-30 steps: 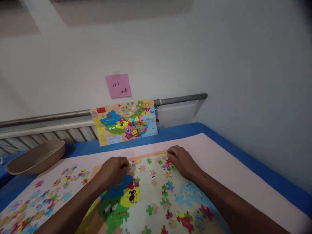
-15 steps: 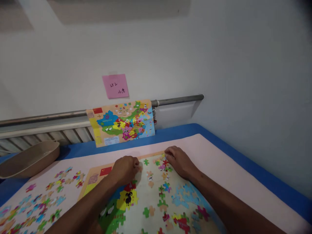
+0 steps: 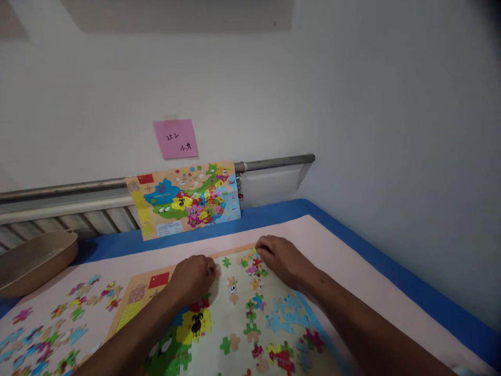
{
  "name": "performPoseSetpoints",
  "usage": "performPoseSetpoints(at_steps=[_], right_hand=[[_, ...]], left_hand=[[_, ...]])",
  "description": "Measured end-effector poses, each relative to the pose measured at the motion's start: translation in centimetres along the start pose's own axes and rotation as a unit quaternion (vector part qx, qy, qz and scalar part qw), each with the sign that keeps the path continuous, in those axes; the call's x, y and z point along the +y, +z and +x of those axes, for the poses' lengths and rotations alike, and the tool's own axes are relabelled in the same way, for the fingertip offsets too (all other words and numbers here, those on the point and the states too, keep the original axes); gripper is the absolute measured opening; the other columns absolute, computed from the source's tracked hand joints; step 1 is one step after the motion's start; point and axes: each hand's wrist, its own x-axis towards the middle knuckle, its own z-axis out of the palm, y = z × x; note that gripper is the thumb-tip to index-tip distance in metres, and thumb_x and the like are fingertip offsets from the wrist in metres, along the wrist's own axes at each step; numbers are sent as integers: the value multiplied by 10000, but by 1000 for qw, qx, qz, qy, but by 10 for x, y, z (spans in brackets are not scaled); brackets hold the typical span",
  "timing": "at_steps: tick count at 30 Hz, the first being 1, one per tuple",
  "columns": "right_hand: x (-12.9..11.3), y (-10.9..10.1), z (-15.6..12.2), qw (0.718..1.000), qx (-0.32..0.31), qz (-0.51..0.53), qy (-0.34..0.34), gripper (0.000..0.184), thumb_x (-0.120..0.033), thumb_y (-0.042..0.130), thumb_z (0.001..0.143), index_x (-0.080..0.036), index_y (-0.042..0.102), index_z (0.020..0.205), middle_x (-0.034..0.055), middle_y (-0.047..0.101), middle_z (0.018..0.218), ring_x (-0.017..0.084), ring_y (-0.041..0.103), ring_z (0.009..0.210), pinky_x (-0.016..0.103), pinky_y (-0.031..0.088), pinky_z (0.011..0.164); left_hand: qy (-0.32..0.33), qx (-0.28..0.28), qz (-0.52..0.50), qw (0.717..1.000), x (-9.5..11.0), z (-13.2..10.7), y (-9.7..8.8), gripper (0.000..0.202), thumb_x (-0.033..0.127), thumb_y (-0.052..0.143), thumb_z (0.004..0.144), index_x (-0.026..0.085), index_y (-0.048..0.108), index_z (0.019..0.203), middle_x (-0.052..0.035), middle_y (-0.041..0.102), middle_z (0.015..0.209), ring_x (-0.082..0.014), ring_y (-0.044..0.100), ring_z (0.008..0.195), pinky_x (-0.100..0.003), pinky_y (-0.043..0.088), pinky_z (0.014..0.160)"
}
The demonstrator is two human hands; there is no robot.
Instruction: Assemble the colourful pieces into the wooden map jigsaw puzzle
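A partly assembled map jigsaw puzzle (image 3: 219,324) lies between my forearms, its left side joined and its middle holding scattered pieces. My left hand (image 3: 194,278) is closed over the joined part near the top, its fingers curled in; a bit of orange-tan shows by the fingertips, but what they hold is hidden. At the upper right corner, my right hand (image 3: 278,257) is also closed, fingertips bent down at the board's edge. Whatever is under them cannot be made out. Beside that hand lies a small cluster of red and pink pieces (image 3: 254,265).
Many loose puzzle pieces (image 3: 47,334) are spread on the pink sheet (image 3: 317,235) at left. A beige basin (image 3: 43,261) stands at the far left. Against the pipe (image 3: 277,162) leans a printed reference map (image 3: 188,201). A pink note (image 3: 175,138) is on the wall.
The whole view has shifted, so the scene sits slightly farther left. Both hands stay closed in nearly the same places over the puzzle.
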Motion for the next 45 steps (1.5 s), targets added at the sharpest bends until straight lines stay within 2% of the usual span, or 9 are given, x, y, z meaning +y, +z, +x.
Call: performPoseSetpoints(at_steps=[5, 12, 16, 23, 29, 31, 37, 40, 45], right_hand=[[-9, 0, -3, 993, -106, -60, -11, 85, -160, 578, 822, -207, 648, 814, 48, 669, 870, 188, 573, 779, 290, 338, 663], [-17, -3, -4, 996, -79, -1, -30, 136, -155, 513, 870, -199, 640, 847, 50, 652, 913, 186, 573, 830, 287, 378, 722], [-28, 7, -5, 990, -62, 122, -31, 128, -189, 516, 888, -202, 641, 866, 33, 645, 885, 180, 570, 835, 278, 392, 718], [-41, 40, -7, 914, -77, 394, 61, 150, -272, 634, 796, -196, 637, 925, -15, 600, 739, 118, 485, 613, 246, 367, 583], [-44, 42, -7, 880, -82, 456, 104, 126, -287, 664, 736, -193, 597, 787, -4, 621, 679, 112, 495, 575, 226, 348, 526], [-40, 42, -6, 886, -68, 445, 114, 120, -289, 658, 733, -195, 590, 764, -12, 605, 651, 114, 512, 578, 225, 361, 526], [-20, 43, 2, 884, -11, 450, 128, 193, -357, 674, 726, -191, 575, 742, -21, 581, 620, 107, 499, 539, 234, 366, 507], [-17, 43, 3, 882, -26, 454, 125, 191, -349, 677, 718, -192, 572, 743, -20, 584, 613, 110, 504, 542, 236, 369, 508], [-18, 44, 1, 886, -33, 446, 122, 145, -308, 662, 728, -184, 592, 753, -14, 593, 611, 109, 495, 542, 236, 370, 517]], left_hand=[[-8, -7, -7, 1000, 1, 1, 1, 198, 162, 514, 792, 245, 688, 745, -60, 709, 814, -257, 636, 766, -327, 272, 589], [0, 41, -41, 998, -1, 0, 5, 152, 106, 552, 768, 228, 639, 799, -35, 688, 866, -222, 608, 789, -301, 297, 614], [-19, 45, -152, 987, 2, -2, 3, 198, 26, 570, 718, 212, 628, 750, 16, 652, 737, -171, 564, 716, -273, 307, 610], [-21, -32, -496, 868, 18, -1, 3, 71, 177, 635, 677, 167, 581, 722, 56, 519, 620, -99, 420, 541, -240, 308, 536], [-7, -24, -544, 839, 29, 4, 2, 237, 340, 726, 615, 168, 596, 716, 19, 574, 667, -130, 503, 610, -262, 368, 590], [-11, -20, -530, 848, 29, 3, 2, 163, 275, 671, 661, 170, 604, 766, 6, 600, 712, -143, 529, 647, -265, 381, 615], [24, 17, -166, 986, 28, -9, 3, 117, 250, 714, 685, 219, 627, 757, -43, 643, 869, -234, 586, 844, -304, 335, 643], [52, -9, -73, 996, 34, -11, 4, 177, 293, 729, 666, 223, 569, 638, -53, 600, 770, -263, 592, 841, -317, 281, 604], [39, -13, -73, 996, 40, -10, 5, 163, 261, 710, 656, 218, 555, 624, -54, 620, 811, -238, 590, 792, -311, 279, 591]])
